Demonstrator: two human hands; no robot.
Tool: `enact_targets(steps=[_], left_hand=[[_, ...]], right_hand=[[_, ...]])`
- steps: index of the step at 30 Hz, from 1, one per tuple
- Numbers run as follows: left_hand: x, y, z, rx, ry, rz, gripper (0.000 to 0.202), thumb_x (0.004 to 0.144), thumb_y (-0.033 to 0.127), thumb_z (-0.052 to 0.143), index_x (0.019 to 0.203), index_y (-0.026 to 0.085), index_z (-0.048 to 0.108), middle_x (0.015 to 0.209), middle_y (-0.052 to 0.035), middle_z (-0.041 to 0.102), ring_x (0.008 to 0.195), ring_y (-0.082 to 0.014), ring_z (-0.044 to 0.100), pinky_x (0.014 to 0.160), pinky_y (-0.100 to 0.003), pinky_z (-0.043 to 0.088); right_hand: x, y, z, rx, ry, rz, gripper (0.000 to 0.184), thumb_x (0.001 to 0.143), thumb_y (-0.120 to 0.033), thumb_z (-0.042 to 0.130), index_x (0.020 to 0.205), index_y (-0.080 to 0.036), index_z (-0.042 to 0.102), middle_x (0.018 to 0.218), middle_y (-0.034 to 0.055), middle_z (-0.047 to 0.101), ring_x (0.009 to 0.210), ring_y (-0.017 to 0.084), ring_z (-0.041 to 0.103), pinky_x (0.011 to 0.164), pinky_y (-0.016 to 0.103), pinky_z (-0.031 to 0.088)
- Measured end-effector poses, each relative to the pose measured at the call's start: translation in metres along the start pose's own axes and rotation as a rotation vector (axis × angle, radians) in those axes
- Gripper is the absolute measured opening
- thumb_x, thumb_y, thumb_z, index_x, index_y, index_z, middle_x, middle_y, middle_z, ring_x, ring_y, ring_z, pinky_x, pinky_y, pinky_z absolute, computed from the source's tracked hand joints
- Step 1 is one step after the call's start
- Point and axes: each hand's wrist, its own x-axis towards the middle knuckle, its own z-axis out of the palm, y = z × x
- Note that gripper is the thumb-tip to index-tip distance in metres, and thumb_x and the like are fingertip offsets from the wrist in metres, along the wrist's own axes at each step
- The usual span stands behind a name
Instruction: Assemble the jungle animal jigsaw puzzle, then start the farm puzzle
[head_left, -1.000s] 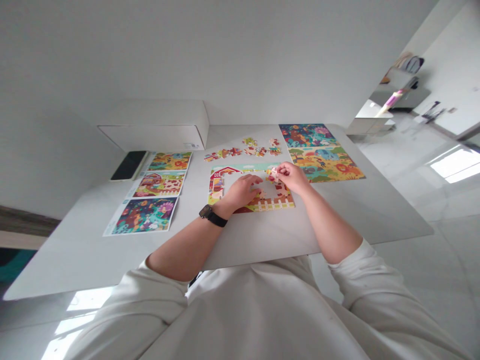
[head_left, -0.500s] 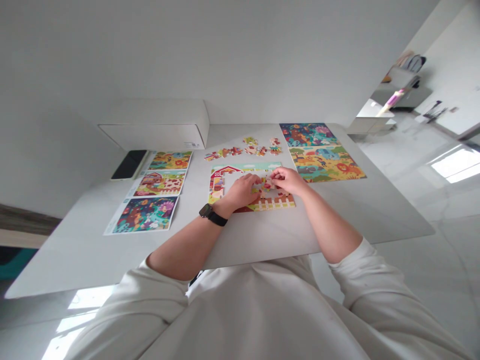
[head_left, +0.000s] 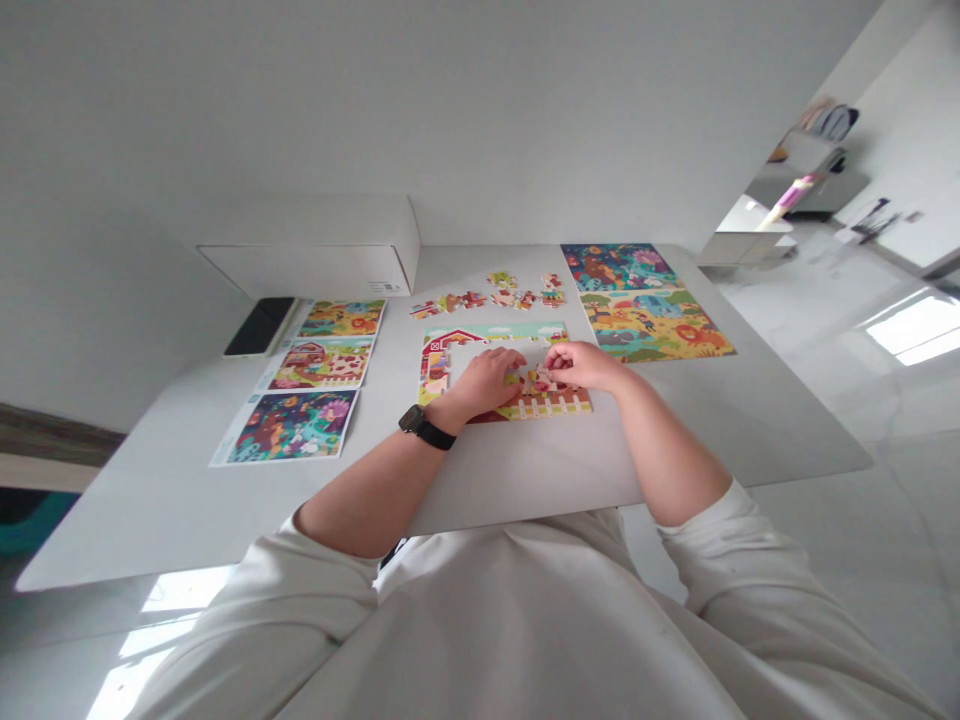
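Observation:
On the table a partly filled farm jigsaw puzzle (head_left: 555,405) lies flat, with a red barn at its upper left and a white fence along its lower edge. My left hand (head_left: 491,382) rests on the puzzle, its fingers stretched loosely over the middle. Pinched between the fingertips of my right hand (head_left: 581,365) is a pinkish puzzle piece (head_left: 545,377), low over the right side of the puzzle and close to the joined pieces. The fingers partly cover it. Several loose puzzle pieces (head_left: 503,298) lie behind the puzzle.
Three printed picture sheets (head_left: 292,425) lie at the left near a dark phone (head_left: 261,327). A long white box (head_left: 300,268) stands behind them against the wall. Two finished-looking picture puzzles, a dark one (head_left: 619,267) and a yellow one (head_left: 660,325), lie at the right.
My right hand has come down slightly toward the front of the puzzle, with the piece in its fingertips. My left hand has stayed nearly in place.

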Motion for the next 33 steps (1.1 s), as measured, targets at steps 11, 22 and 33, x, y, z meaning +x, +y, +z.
enact_targets(steps=[11, 22, 33], left_hand=[[0.000, -0.001, 0.000, 0.013, -0.023, 0.005, 0.034, 0.086, 0.026, 0.067, 0.120, 0.022, 0.069, 0.120, -0.0103, 0.073, 0.116, -0.0311, 0.068, 0.106, -0.047, 0.053], [0.000, -0.002, 0.003, -0.020, -0.010, -0.030, 0.055, 0.086, 0.027, 0.069, 0.140, 0.020, 0.059, 0.125, -0.0114, 0.073, 0.120, -0.0314, 0.067, 0.109, -0.047, 0.052], [-0.002, 0.004, -0.002, -0.002, 0.052, -0.072, 0.079, 0.079, 0.025, 0.075, 0.152, 0.019, 0.045, 0.147, -0.0211, 0.055, 0.137, -0.0384, 0.055, 0.116, -0.055, 0.048]], right_hand=[[0.005, 0.011, 0.000, -0.149, 0.056, -0.052, 0.013, 0.078, -0.019, 0.079, 0.088, -0.023, 0.071, 0.076, -0.0018, 0.073, 0.069, 0.015, 0.067, 0.068, 0.026, 0.051], [0.008, 0.008, -0.003, 0.026, 0.290, -0.086, 0.022, 0.080, -0.038, 0.079, 0.092, -0.021, 0.070, 0.085, 0.0038, 0.074, 0.077, 0.018, 0.068, 0.075, 0.031, 0.054], [0.037, -0.011, 0.033, -0.128, 0.352, -0.078, 0.009, 0.080, -0.019, 0.073, 0.089, -0.022, 0.073, 0.088, 0.0012, 0.078, 0.079, 0.018, 0.069, 0.080, 0.030, 0.053]])
